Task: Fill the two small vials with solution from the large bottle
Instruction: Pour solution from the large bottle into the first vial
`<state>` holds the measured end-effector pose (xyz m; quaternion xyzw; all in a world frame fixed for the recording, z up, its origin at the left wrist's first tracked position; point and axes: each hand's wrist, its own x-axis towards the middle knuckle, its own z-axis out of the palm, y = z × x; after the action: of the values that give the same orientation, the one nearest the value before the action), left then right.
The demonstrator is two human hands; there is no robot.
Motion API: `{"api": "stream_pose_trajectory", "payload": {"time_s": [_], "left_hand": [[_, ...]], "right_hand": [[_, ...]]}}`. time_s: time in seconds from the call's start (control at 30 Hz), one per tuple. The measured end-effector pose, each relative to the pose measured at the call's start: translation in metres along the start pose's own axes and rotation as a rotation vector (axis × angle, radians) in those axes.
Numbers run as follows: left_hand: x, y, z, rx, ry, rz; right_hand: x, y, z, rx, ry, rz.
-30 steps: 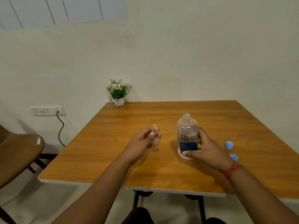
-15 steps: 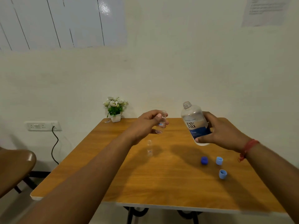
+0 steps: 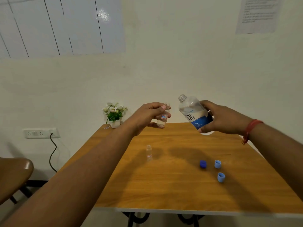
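The left hand (image 3: 147,117) is raised above the far part of the worktop (image 3: 172,185), its grip pinched on a small clear vial (image 3: 163,116), thumb across the upper body and fingers behind; the vial's open mouth points up and it leans slightly toward the large bottle. The right hand (image 3: 219,118) has its grip wrapped round the lower, labelled half of the large renu solution bottle (image 3: 192,112), which is uncapped and tilted with its threaded neck toward the vial, near it but not touching; no liquid is crossing yet.

The second vial (image 3: 149,153) stands upright and uncapped on the worktop, left of centre, below the left hand. Near the right edge lie a dark blue cap (image 3: 203,164) and two light blue caps (image 3: 217,164) (image 3: 221,177), well apart from the standing vial.

Handling, as a judgement: the held vial looks light, rigid and smooth, with a narrow mouth, so a firm pinch at mid-body that leaves the neck free suits it best; whether it is glass or plastic I cannot tell. The bottle seems to be clear plastic with little liquid visible, so probably light; its wide open neck may gush, so a slow tilt from the low hold is wise; the standing vial looks easy to knock over.
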<state>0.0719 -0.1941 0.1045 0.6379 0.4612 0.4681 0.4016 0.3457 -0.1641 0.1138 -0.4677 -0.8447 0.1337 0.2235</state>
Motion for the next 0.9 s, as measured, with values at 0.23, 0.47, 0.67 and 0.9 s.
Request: {"api": "stream_pose_trajectory", "payload": {"time_s": [0.23, 0.47, 0.67, 0.9], "left_hand": [[0.003, 0.004, 0.0, 0.01, 0.004, 0.005], [0.002, 0.007, 0.005, 0.026, -0.012, 0.018], [0.0, 0.006, 0.006, 0.028, -0.017, 0.024], [0.001, 0.004, 0.007, 0.012, -0.012, 0.023]], "right_hand": [[0.0, -0.007, -0.007, -0.086, -0.012, 0.0], [-0.002, -0.015, -0.012, -0.164, -0.018, -0.027], [-0.003, -0.018, -0.012, -0.183, -0.025, -0.029], [-0.001, -0.018, -0.01, -0.214, -0.039, -0.035]]}}
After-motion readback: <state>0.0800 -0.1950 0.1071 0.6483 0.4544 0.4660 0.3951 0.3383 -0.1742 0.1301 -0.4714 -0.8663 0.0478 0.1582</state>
